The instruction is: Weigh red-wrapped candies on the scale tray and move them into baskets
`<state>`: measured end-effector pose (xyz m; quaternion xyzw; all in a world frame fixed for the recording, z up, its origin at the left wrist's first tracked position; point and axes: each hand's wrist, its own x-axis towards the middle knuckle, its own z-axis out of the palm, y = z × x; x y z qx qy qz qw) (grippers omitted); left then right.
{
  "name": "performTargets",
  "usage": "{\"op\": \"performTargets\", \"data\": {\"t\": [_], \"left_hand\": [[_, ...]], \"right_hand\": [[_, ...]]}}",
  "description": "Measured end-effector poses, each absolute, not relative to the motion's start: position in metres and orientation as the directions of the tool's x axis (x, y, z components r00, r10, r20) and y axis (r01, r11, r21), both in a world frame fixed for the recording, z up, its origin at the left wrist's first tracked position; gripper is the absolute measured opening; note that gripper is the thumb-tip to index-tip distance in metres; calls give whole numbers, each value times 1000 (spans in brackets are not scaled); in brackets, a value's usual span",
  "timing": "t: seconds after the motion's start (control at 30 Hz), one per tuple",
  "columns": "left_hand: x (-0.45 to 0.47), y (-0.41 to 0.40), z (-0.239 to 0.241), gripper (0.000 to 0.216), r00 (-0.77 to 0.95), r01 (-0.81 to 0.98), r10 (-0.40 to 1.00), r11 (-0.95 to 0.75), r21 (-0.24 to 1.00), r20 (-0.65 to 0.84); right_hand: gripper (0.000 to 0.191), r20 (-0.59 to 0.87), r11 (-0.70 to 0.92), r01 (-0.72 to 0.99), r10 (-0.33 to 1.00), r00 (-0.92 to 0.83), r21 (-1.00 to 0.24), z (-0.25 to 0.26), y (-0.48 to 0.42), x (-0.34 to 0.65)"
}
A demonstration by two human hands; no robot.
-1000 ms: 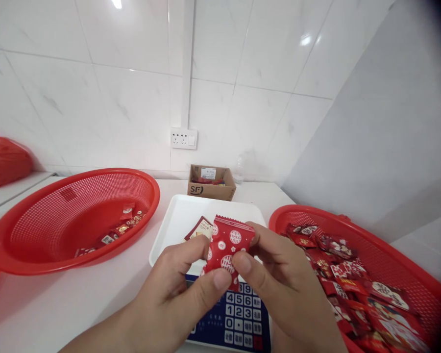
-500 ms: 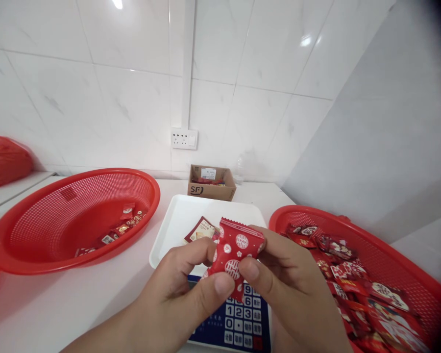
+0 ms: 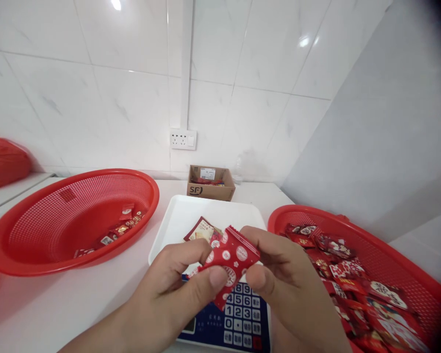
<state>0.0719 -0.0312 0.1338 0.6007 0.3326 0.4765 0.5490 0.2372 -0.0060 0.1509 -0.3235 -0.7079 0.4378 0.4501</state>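
Between my two hands, above the scale, is a small red candy packet (image 3: 238,252) printed with white round emblems, tilted to the right. My left hand (image 3: 185,279) pinches its left side between thumb and fingers. Closed at the packet's right edge, my right hand (image 3: 279,274) has its thumb in front and fingers behind. Under the hands stands a digital scale with a white pan (image 3: 176,211) and a blue keypad (image 3: 238,314). A cream and dark red packet (image 3: 202,230) lies on the pan, partly covered by the held packet.
At the left stands a red mesh basket (image 3: 40,215) with several packets. A fuller red basket (image 3: 404,255) stands at the right. Behind the scale is a cardboard box (image 3: 213,191) by the wall, below a socket (image 3: 183,139). A red bag (image 3: 5,162) sits far left.
The candy packet has turned clockwise in my hands and sits a little lower. My right thumb has slid from the packet's face to its edge.
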Motion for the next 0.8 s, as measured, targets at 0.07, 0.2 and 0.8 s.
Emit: {"op": "performTargets", "data": {"t": [0.07,0.2,0.8], "left_hand": [[72,-32,134,34,344,-117,920,-156,981,187],[74,-32,133,39,323,-101,918,-208,973,230],[74,-30,133,40,366,-329,918,-23,944,150]], "right_hand": [[46,365,396,29,869,-334,-918,149,-6,236],[39,359,404,156,898,-252,-901,148,-7,235],[37,447,449,115,894,-41,-886,147,-16,223]]}}
